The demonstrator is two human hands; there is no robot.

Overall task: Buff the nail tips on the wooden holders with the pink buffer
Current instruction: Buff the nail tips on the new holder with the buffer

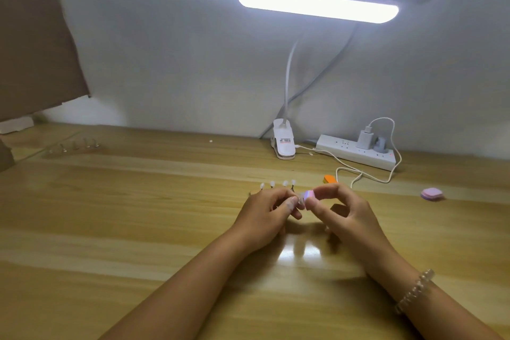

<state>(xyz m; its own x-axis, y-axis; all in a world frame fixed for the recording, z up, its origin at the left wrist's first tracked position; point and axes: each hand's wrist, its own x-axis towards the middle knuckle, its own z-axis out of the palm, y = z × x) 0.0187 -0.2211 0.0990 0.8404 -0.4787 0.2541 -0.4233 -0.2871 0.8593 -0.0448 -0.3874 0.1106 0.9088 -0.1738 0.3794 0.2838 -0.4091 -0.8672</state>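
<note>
My right hand [342,210] pinches a small pink buffer [308,195] between thumb and forefinger. The buffer's end lies against a clear nail tip [299,201] that my left hand [269,211] pinches at the table's middle. Just behind my left hand, several white nail tips [277,184] stand up in a row; their holder is hidden by my fingers. A second row of nail tips on a holder [74,146] lies at the far left of the wooden table [138,215].
A clip lamp base [284,142] and its lit bar [317,4] stand at the back. A white power strip [358,153] with a charger and cable lies to the right. An orange block [329,179] and a pink block [432,194] rest on the table. Cardboard [33,44] leans at the left.
</note>
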